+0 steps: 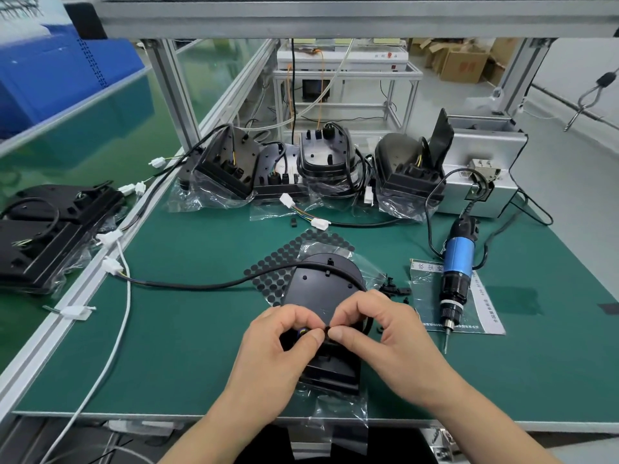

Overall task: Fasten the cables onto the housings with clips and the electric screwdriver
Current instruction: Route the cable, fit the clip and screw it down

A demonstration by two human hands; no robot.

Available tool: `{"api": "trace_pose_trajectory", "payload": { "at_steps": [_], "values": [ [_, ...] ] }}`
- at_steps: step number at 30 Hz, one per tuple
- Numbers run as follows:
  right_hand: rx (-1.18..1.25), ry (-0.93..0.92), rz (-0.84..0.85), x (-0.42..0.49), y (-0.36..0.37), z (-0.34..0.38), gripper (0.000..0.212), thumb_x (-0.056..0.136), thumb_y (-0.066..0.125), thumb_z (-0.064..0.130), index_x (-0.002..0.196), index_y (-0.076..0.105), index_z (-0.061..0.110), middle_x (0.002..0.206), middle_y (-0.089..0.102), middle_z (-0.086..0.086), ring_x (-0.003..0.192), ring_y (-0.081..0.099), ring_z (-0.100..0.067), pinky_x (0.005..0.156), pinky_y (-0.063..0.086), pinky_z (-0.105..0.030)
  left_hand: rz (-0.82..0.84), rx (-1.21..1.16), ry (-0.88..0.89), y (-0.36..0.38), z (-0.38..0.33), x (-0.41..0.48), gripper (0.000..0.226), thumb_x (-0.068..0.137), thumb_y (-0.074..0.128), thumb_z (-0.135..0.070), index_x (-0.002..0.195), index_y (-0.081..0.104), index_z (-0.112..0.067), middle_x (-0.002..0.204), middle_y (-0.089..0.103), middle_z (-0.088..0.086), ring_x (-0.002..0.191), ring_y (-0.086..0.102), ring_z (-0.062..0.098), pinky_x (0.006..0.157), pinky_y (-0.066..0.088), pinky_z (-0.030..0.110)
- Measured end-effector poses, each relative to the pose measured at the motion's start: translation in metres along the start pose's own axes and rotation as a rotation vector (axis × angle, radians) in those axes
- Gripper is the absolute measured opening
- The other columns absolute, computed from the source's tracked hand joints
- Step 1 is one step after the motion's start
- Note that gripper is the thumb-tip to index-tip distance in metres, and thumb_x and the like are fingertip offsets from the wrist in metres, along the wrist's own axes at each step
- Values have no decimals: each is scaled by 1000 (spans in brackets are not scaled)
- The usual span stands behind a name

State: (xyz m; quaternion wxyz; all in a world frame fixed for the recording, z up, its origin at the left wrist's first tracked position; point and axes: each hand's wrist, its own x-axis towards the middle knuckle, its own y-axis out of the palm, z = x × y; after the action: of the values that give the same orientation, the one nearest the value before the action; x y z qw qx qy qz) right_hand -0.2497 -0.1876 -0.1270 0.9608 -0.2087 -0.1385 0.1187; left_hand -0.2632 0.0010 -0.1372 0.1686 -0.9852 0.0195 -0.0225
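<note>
A black housing [323, 286] lies in a clear bag on the green mat in front of me. Its black cable [187, 285] runs left to a white connector [112, 265]. My left hand [284, 343] and my right hand [378, 333] meet over the housing's near end, thumbs and forefingers pinching a small black clip [326, 329] at the cable. Coloured wires show under my left thumb. The blue and black electric screwdriver [455, 272] lies on a paper sheet to the right, untouched. Loose black clips [393, 289] lie beside the housing.
Several bagged housings [321, 162] with cables stand along the back of the mat. More housings [50, 229] lie on the left bench. A grey metal box [482, 169] stands back right. A sheet of black round pads [281, 262] lies under the housing. A white cord [124, 316] crosses the left edge.
</note>
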Motion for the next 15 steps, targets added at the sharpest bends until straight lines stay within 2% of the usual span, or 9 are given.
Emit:
{"api": "trace_pose_trajectory", "payload": {
  "at_steps": [5,7,8,10,12,13,15],
  "values": [
    [-68,-17,9,0,3,-1,3,86,70,33,88,68,32,82,63,12,90,60,-14,78,43,-15,8,33,15,0,0,1,26,86,74,-14,82,71,-39,91,68,-12,94,62,5,81,40,14],
    [-81,-12,36,2,2,0,4,87,71,29,87,68,32,81,63,13,89,59,-13,78,42,-15,9,52,41,0,0,0,19,85,74,-22,84,70,-41,92,67,-14,96,61,5,82,40,13],
    [-91,-3,45,3,2,1,6,87,71,27,87,68,32,81,63,13,89,58,-13,78,43,-17,18,64,57,-2,1,0,15,81,72,-30,88,69,-43,95,66,-16,99,61,5,84,40,12],
    [-104,29,39,4,0,3,11,87,73,22,84,68,31,79,63,12,87,58,-12,79,44,-22,118,116,101,-10,7,-1,31,74,70,-42,104,63,-48,107,60,-21,112,56,4,91,38,11],
    [-74,71,20,5,-3,7,14,86,74,19,80,68,31,75,64,11,80,58,-9,76,45,-25,228,268,214,-17,16,-3,48,72,72,-44,117,53,-45,118,49,-28,124,45,7,100,37,17],
    [-46,94,15,3,-3,9,13,85,74,21,79,69,30,73,63,10,74,57,-7,72,44,-23,238,340,277,-18,20,-4,48,73,73,-43,117,53,-42,118,46,-29,125,43,9,102,37,24],
    [-4,138,12,-3,-2,13,4,81,71,30,78,69,30,67,63,8,63,52,-2,64,42,-18,159,367,333,-15,24,-6,43,73,75,-42,111,57,-40,114,47,-27,120,44,10,100,39,31]
  ]
}}
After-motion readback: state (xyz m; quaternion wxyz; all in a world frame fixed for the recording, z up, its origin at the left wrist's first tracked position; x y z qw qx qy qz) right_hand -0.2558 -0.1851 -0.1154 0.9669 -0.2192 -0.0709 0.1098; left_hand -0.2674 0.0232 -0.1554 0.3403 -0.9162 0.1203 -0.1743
